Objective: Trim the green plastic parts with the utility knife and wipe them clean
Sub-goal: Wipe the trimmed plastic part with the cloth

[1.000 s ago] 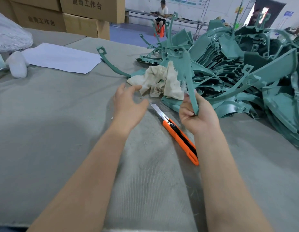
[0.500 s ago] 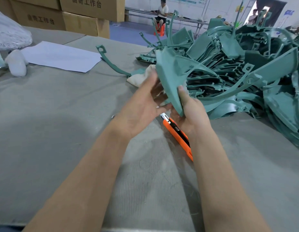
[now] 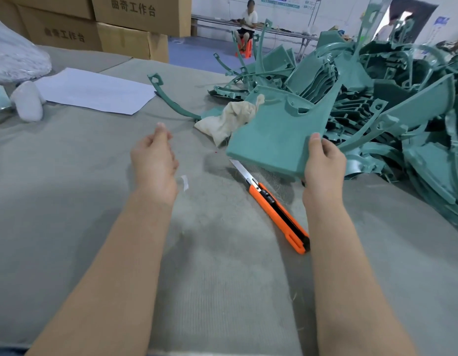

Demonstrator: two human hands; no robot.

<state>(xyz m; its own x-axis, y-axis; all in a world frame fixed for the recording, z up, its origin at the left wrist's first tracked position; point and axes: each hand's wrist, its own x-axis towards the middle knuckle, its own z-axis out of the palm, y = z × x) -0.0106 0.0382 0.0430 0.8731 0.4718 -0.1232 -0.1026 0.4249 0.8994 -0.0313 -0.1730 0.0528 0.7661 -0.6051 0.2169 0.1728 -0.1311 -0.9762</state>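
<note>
My right hand [image 3: 323, 163] grips the near right corner of a flat green plastic part [image 3: 274, 132], holding it tilted above the table with its broad face toward me. My left hand [image 3: 153, 160] hovers apart from it on the left, fingers loosely curled, holding nothing. An orange utility knife [image 3: 276, 209] lies on the grey cloth between my arms, blade out, tip under the part's edge. A cream wiping rag [image 3: 230, 119] lies crumpled behind the part. A small white scrap [image 3: 184, 182] lies beside my left wrist.
A large heap of green plastic parts [image 3: 376, 98] fills the right side. A curved green strip [image 3: 169, 98] lies behind the rag. White paper [image 3: 94, 91] and a white wrapped bundle [image 3: 27, 101] lie far left, cardboard boxes [image 3: 125, 24] behind. A person sits in the background.
The left hand let go of the green part and moved left. The right hand turned the part so its flat face shows and shifted it right, uncovering the knife blade and rag.
</note>
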